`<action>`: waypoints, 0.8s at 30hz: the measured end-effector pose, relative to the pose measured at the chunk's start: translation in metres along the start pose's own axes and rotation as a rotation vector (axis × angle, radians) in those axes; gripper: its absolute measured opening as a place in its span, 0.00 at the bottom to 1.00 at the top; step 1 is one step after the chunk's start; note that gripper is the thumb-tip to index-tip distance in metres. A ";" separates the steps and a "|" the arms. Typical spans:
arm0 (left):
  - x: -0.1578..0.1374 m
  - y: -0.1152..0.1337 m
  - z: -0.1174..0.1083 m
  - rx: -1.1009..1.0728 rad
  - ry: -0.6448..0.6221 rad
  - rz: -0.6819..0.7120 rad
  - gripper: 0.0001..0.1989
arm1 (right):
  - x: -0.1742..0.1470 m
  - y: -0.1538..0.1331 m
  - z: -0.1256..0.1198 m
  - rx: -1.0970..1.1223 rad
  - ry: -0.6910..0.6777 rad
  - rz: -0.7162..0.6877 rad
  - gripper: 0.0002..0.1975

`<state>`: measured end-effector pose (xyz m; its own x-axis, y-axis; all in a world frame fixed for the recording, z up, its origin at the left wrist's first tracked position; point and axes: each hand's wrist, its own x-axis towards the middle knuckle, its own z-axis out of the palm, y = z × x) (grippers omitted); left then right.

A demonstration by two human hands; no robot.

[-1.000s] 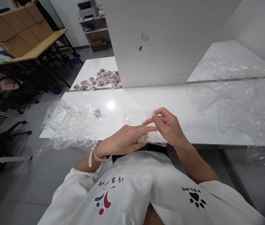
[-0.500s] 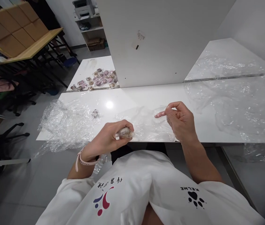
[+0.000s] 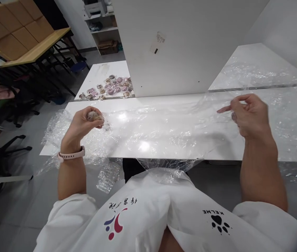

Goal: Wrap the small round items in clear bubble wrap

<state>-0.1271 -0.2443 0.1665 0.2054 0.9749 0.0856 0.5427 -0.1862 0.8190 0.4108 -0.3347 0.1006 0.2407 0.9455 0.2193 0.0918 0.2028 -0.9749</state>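
Observation:
My left hand (image 3: 78, 126), with a pink band on its wrist, is closed round a small whitish-brown piece wrapped in clear plastic (image 3: 93, 116). What lies inside its wrapping I cannot make out. Far to the right, my right hand (image 3: 252, 117) pinches clear plastic film, its index finger stretched out to the left. Between both hands the thin film (image 3: 161, 127) is spread wide over the white table, and its near side hangs past the front edge. A small wrapped piece (image 3: 107, 126) shows just right of my left hand, by the film.
Crumpled clear film (image 3: 56, 134) covers the table's left end, and more film (image 3: 290, 122) lies on the right. Several pink and brown wrapped pieces (image 3: 114, 85) rest on a white surface behind. A tall white panel (image 3: 185, 49) stands at the back of the white table (image 3: 143, 101).
My hands have moved far apart, the left one leftward with the wrapped piece, the right one rightward and away from me. The bunched film between them is now drawn out wide.

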 end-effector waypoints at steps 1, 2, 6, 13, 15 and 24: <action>0.006 -0.005 0.006 0.014 -0.026 -0.072 0.16 | 0.006 0.011 -0.003 -0.114 0.044 0.010 0.08; 0.012 -0.010 0.015 0.029 -0.055 -0.138 0.15 | 0.012 0.024 -0.005 -0.239 0.061 0.034 0.08; 0.040 -0.041 0.047 0.154 -0.112 -0.231 0.14 | 0.032 0.075 -0.003 -0.536 -0.057 0.132 0.07; 0.049 -0.042 0.089 0.270 0.400 0.272 0.16 | 0.019 0.078 0.022 -1.047 0.173 -0.068 0.10; 0.028 -0.019 0.130 0.239 0.376 0.337 0.18 | 0.005 0.064 0.037 -1.013 0.232 -0.240 0.13; -0.049 -0.006 0.261 0.385 -0.485 0.505 0.31 | -0.120 0.052 0.109 -0.782 -0.232 -0.501 0.16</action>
<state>0.0719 -0.3225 0.0089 0.7847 0.6163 0.0657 0.5142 -0.7064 0.4864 0.2813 -0.4097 0.0193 -0.1912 0.8389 0.5095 0.7716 0.4493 -0.4502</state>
